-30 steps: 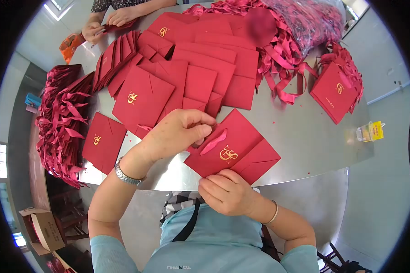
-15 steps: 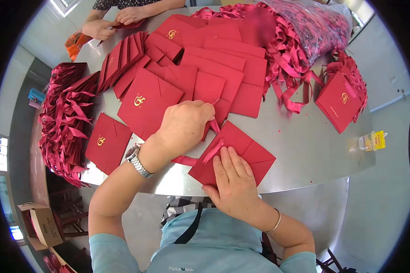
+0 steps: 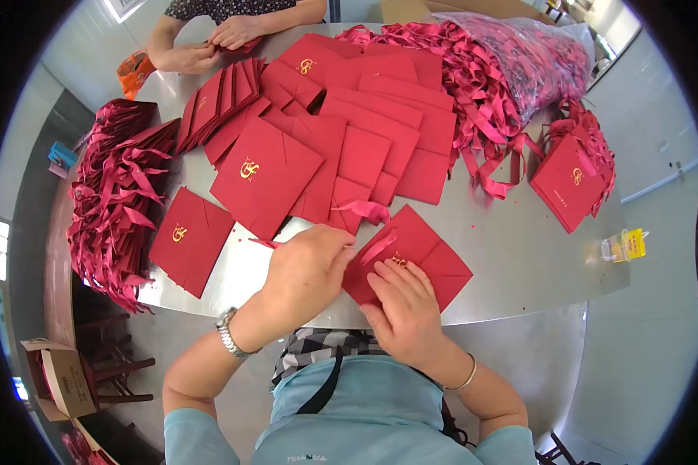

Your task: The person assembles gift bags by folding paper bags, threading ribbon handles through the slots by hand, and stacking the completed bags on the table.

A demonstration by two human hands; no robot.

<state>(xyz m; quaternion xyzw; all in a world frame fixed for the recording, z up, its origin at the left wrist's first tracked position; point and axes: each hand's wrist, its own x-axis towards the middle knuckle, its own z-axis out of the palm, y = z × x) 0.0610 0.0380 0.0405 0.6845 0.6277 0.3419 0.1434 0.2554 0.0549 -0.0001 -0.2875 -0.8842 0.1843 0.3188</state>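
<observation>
A red card envelope (image 3: 446, 267) with a gold emblem lies on the metal table at its near edge, turned cornerwise to me. My right hand (image 3: 407, 306) rests flat on it, fingers stretched out and partly covering the emblem. Beside its left corner, my left hand (image 3: 306, 267), with a watch at the wrist, is closed in a pinch on a red ribbon (image 3: 366, 210). One ribbon end shows left of the hand; the stretch inside the fingers is hidden. A ribbon piece (image 3: 379, 245) lies across the envelope above my right fingers.
Overlapping red envelopes (image 3: 267, 174) cover the table's middle. Ribboned envelopes (image 3: 116, 209) are stacked at left, more (image 3: 570, 182) at right. A plastic bag of ribbons (image 3: 531, 62) lies at back right, a small plastic cup (image 3: 624, 246) at the right edge. Another person's hands (image 3: 209, 45) work across the table.
My left hand has come down and towards me, from above the envelope's upper left to beside its left corner, drawing the ribbon. The right hand stays on the envelope, baring part of the emblem.
</observation>
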